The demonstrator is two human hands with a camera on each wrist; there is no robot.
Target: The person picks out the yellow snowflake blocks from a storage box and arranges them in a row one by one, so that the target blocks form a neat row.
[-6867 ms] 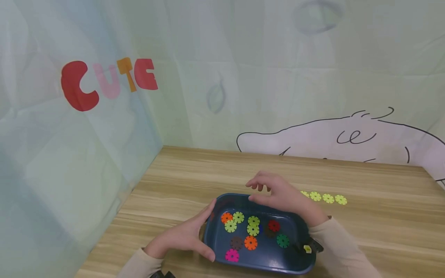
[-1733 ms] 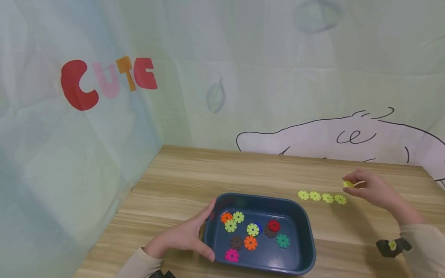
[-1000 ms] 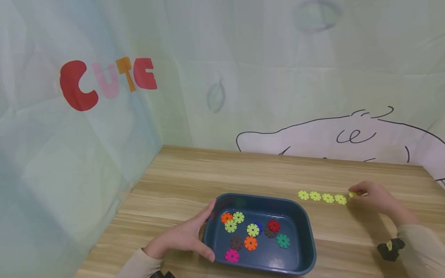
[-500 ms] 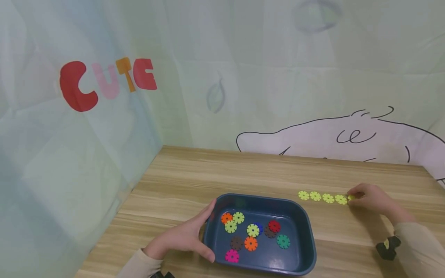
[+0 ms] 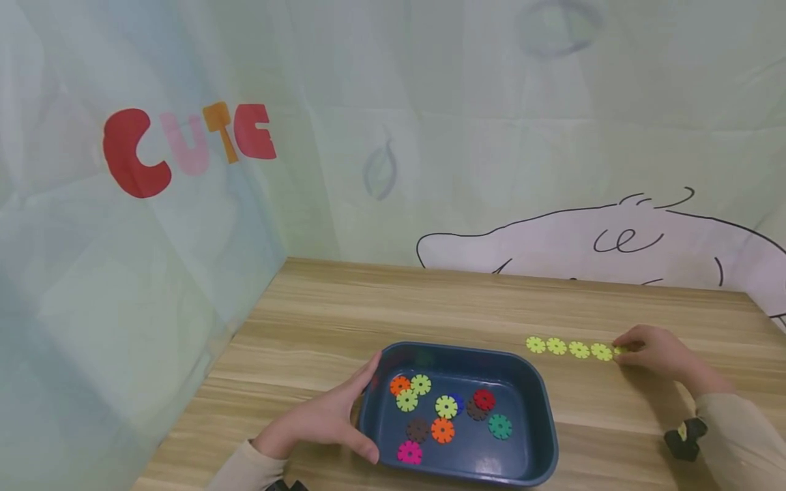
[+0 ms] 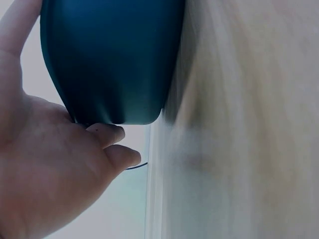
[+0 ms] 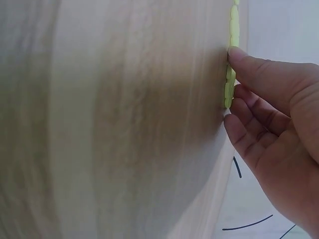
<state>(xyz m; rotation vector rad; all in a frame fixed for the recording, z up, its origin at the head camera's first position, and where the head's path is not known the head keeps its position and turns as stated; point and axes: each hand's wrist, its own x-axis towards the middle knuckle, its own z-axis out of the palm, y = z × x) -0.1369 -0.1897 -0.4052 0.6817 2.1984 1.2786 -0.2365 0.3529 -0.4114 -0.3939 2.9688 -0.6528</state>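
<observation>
At the right end of a row of yellow notched snowflake discs [image 5: 579, 350], my right hand [image 5: 663, 354] pinches another yellow snowflake disc [image 5: 619, 350]. That disc lies against the wooden tabletop in the right wrist view, the thumb [image 7: 244, 59] on its near face. Fingers partly hide it in the head view. My left hand [image 5: 322, 419] holds the left end of a dark blue tray [image 5: 540, 409], thumb at the near corner and index finger at the far one. In the left wrist view, more fingertips [image 6: 124, 155] show curled beside the tray wall.
Inside the tray lie loose snowflake discs: yellow-green ones [image 5: 420, 384], orange [image 5: 443, 430], pink [image 5: 409, 453], brown [image 5: 417, 430], red [image 5: 484, 399], green [image 5: 500, 427] and a half-covered blue one [image 5: 458, 404]. A printed cloth backdrop [image 5: 344, 204] borders the table [image 5: 368, 293] behind and left.
From above the tray, my right hand has gone right with a yellow snowflake disc and lowered it at the row's right end. One fewer yellow disc lies in the tray. My left hand stayed put.
</observation>
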